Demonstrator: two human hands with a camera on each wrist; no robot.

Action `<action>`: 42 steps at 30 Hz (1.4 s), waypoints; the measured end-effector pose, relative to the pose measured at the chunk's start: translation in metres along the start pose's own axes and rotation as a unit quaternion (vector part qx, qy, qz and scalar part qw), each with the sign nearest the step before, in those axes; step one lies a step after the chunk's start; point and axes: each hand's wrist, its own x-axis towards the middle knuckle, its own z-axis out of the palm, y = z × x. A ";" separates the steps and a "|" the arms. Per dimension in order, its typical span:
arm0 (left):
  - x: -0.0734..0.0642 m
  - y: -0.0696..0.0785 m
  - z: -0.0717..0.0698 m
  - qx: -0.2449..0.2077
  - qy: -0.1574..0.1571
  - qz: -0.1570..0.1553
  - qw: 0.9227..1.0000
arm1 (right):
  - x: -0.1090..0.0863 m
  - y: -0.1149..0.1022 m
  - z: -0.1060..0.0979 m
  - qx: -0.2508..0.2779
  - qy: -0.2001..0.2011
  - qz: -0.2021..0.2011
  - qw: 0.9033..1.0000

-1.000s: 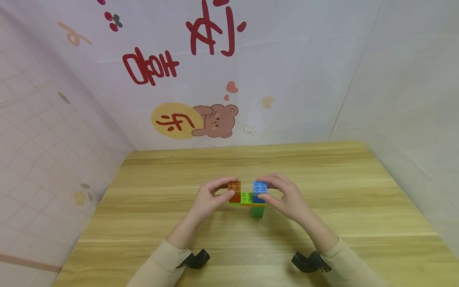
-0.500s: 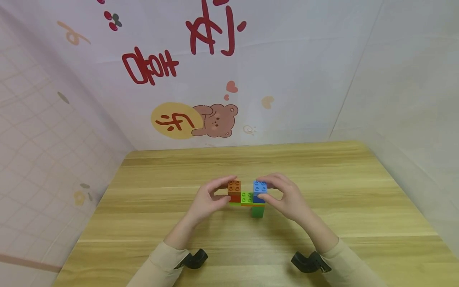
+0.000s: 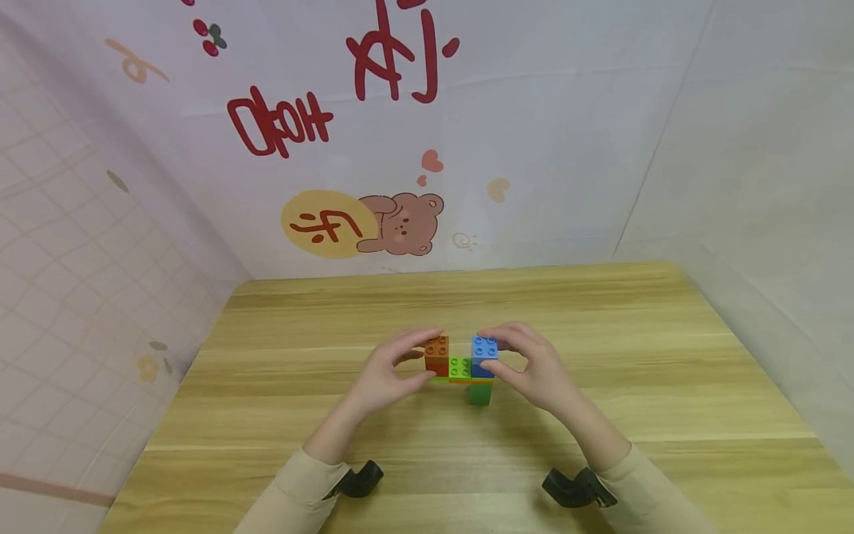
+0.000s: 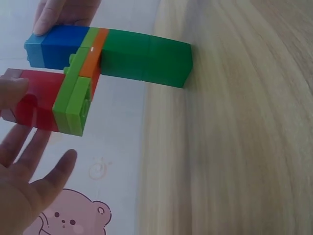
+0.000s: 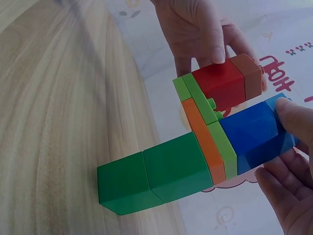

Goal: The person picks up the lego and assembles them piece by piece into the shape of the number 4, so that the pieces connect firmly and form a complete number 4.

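A structure of toy building bricks stands upright on the table. Its base is two stacked green bricks (image 5: 146, 183), under a thin orange brick (image 5: 204, 139) and lime bricks (image 3: 459, 368). On the left, a brown brick (image 3: 437, 346) sits on a red brick (image 3: 437, 367); on the right, a light blue brick (image 3: 484, 346) tops a dark blue brick (image 5: 249, 139). My left hand (image 3: 389, 374) pinches the red brick between thumb and fingers. My right hand (image 3: 537, 367) grips the blue bricks, its thumb near their seam. The lime piece under the red brick overhangs the green column.
The wooden table (image 3: 300, 319) surrounds the structure. Behind it hangs a pale printed cloth (image 3: 560, 148) with a bear and red lettering, and more cloth hangs at both sides. Black wrist mounts (image 3: 360, 480) are on both sleeves.
My left thumb has come off the brown and red bricks' front, shifted lower, and now presses near the red brick's bottom edge. My right hand holds still on the blue bricks.
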 end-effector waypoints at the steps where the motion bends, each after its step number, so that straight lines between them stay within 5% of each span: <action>1: 0.000 -0.001 0.001 0.008 0.003 0.003 1.000 | 0.000 0.000 0.000 0.000 0.000 0.000 1.000; 9: 0.001 -0.003 0.008 0.048 0.043 0.046 0.997 | -0.001 0.000 -0.001 -0.003 0.004 -0.008 1.000; 22: 0.003 -0.003 0.006 0.105 0.048 0.123 0.986 | 0.001 -0.002 0.000 -0.004 0.004 -0.013 1.000; 38: 0.003 -0.004 0.008 0.093 0.048 0.123 0.987 | 0.000 -0.001 -0.001 0.000 0.001 -0.009 1.000; 42: 0.003 0.008 0.008 0.091 0.046 0.112 0.989 | 0.000 -0.001 -0.001 -0.002 0.000 -0.011 1.000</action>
